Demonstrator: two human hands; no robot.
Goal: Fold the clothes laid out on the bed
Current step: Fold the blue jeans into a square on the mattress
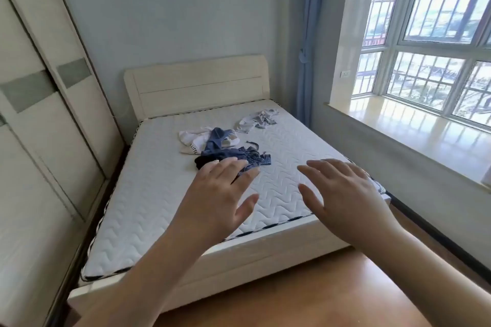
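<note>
A: Hands?
B: Left hand [216, 194] out in front, fingers straight and spread, holding nothing. Right hand [345, 194] same, spread and slack, nothing in it. Both raised toward the bed [279, 249]; can't tell if either touches the mattress [159, 194].

A: Clothes?
B: Dark blue heap [236, 158] just past the left fingertips, which overlap its near edge in view; contact can't be judged. White piece [192, 141] beyond and left of the left hand, with a blue garment [218, 138] draped over it. Grey-and-white piece [259, 121] far beyond, between the two hands in line, near the headboard [196, 87]. All crumpled, none folded.

A: Edges?
B: Foot edge of the mattress runs under both wrists. Right mattress corner sits just right of the right hand. Wardrobe [39, 141] runs close along the bed's side, left of the left hand. Window ledge [425, 135] right of the right hand, with a floor gap between it and the bed.

A: Open room?
B: Bare mattress beneath and ahead of the right hand, and left of the left hand down to the foot edge. Wood floor [305, 295] below the forearms.
</note>
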